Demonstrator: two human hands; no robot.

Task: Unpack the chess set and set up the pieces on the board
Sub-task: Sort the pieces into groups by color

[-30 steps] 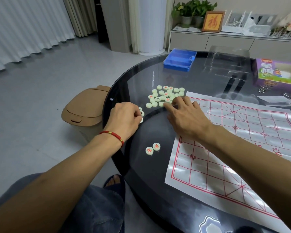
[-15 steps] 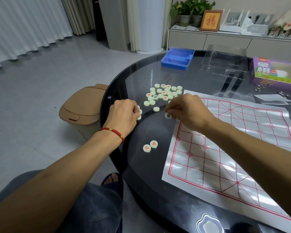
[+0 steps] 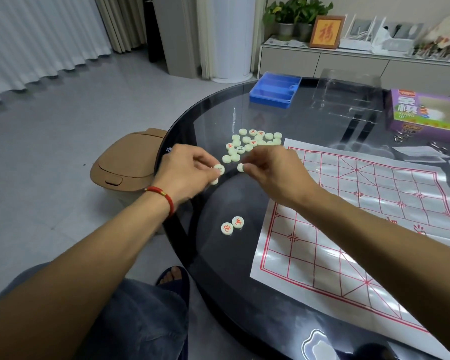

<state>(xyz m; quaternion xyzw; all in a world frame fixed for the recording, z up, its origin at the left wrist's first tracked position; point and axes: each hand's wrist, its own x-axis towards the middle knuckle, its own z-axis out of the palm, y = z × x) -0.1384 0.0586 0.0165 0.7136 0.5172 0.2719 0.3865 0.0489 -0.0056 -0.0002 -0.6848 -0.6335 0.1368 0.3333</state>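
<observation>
Still sorting, by the look of it, with nothing yet on the board (image 3: 361, 203). Left hand (image 3: 190, 172) pinching a disc (image 3: 219, 168) at the fingertips, a second disc (image 3: 214, 181) just below it, possibly tucked under the fingers. Right hand (image 3: 273, 172) pinching another disc (image 3: 240, 167) on edge, lifted a little off the glass. Pile (image 3: 252, 142) lying loose beyond both hands, beside the board's far left corner; two red-marked discs (image 3: 232, 225) set apart near the table (image 3: 192, 255) edge.

Likely trouble: small smooth discs on slick glass, close to a curved rim, so any fumbled pinch could send one rolling off toward the bin (image 3: 125, 167) or the floor. Holding two in one hand raises that chance. Thin paper board, creased and unweighted, could slide or buckle under a sleeve or forearm. Face-down discs in the pile hide their characters, so easy to misplace.
</observation>
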